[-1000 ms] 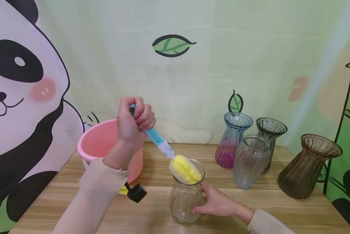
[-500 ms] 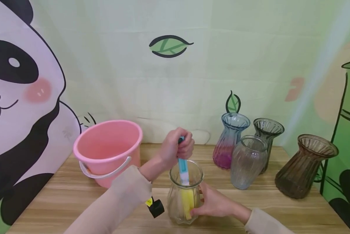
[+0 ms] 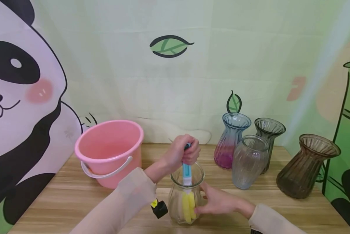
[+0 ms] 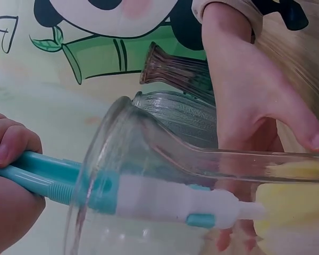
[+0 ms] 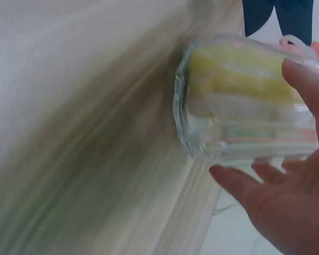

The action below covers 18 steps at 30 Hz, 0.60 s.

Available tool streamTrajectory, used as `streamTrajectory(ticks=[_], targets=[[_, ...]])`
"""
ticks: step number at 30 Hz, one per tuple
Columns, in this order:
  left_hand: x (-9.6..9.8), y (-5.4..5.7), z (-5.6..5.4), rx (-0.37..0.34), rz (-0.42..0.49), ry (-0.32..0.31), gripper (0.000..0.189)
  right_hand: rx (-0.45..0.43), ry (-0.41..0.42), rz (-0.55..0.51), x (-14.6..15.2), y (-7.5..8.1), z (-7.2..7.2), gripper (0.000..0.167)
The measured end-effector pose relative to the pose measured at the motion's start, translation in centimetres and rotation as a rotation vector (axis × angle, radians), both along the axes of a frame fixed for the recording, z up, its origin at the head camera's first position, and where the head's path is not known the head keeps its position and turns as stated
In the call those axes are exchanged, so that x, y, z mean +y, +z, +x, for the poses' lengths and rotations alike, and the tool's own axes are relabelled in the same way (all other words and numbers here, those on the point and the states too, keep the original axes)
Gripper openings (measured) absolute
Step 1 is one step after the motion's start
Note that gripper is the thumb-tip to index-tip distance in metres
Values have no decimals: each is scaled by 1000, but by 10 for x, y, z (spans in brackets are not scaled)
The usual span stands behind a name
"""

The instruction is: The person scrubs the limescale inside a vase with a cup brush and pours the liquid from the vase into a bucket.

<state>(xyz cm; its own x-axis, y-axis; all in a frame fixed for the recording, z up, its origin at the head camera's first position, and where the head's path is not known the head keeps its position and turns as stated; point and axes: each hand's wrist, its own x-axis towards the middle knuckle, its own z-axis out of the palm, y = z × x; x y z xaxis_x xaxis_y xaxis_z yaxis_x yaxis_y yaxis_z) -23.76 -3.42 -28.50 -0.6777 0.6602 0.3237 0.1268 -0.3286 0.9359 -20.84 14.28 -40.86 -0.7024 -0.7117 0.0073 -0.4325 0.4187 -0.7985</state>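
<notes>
Gripping a brush (image 3: 187,179) inside a vase (image 3: 176,203) on the tabletop (image 3: 219,225), the left hand (image 3: 183,150) could tip it with a sideways shove if the right hand (image 3: 217,200), cupping its side, slackens.

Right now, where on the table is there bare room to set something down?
Front left of the table, between the pink bucket and left sleeve; front right, between the right sleeve and brown vase. Crowded: the back-right three vases, and the middle, where left hand and right hand work at the near vase.
</notes>
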Motion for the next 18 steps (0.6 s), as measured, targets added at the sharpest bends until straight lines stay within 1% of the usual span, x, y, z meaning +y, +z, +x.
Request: streamTrajectory(ticks=[3,6,9,11,15,18], targets=[[0,-1,0,1,9,-10,37,-47,27,9,3,3,-5,80],[-1,-1,1,-4,32,-26,37,-63,44,-11,2,2,-10,80],[-3,1,3,-14,50,-37,37,-76,39,-40,1,0,-12,78],[-4,3,4,-19,55,-39,37,-69,30,-51,1,-1,-12,76],[-6,12,7,-3,62,-42,37,-9,5,-38,-1,-2,-13,79],[-6,24,9,16,66,-51,37,41,-18,-25,-2,-4,-13,83]])
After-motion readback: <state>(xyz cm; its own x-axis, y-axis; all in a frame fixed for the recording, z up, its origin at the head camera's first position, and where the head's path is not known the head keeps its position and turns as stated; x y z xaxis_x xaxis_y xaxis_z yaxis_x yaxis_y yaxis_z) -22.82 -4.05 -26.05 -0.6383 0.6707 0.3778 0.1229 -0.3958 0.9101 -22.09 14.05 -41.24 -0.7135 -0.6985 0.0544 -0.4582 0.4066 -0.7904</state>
